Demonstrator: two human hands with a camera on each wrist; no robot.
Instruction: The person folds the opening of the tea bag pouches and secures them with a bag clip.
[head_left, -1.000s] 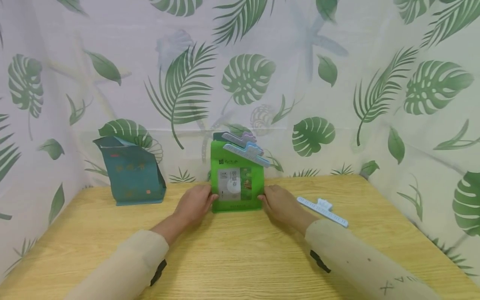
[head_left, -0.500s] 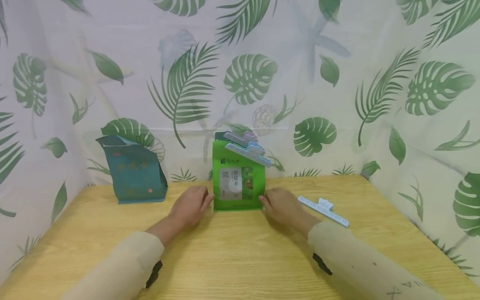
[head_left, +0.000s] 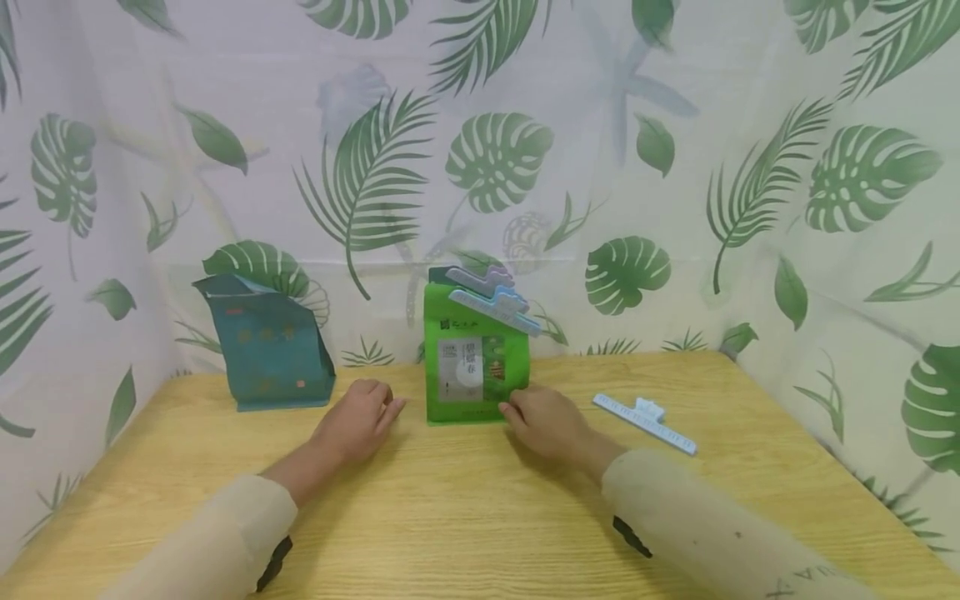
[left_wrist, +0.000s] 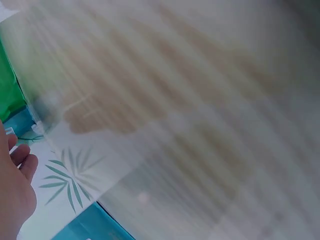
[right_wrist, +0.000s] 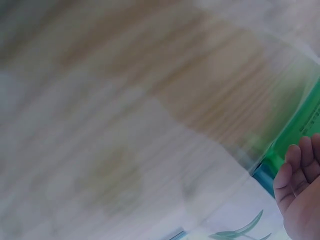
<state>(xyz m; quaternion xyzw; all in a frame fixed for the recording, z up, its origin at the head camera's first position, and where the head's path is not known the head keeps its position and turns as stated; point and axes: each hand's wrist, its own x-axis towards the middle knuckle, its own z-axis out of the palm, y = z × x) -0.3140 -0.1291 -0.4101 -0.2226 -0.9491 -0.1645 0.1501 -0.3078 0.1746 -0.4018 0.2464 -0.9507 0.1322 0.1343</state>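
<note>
Left hand pulled back off green bag, now resting on table just left of it, fingers loosely straight, holding nothing; gap visible between fingertips and bag edge. Right hand shifted slightly inward, fingers at bag's lower right corner, touching it; whether pinching or just resting against it, cannot tell. Green bag upright mid-table near back curtain, label facing forward, same spot as before. Two clips on bag top: blue clip slanted across front fold, purple clip just behind and above. Loose pale blue clip flat on table right of right hand, apart from it. Teal bag upright at back left, top open and creased, well apart from left hand. Beige sleeves on both forearms. Wrist views badly blurred: left shows palm edge, strip of green and teal; right shows curled fingers beside green bag edge.
</note>
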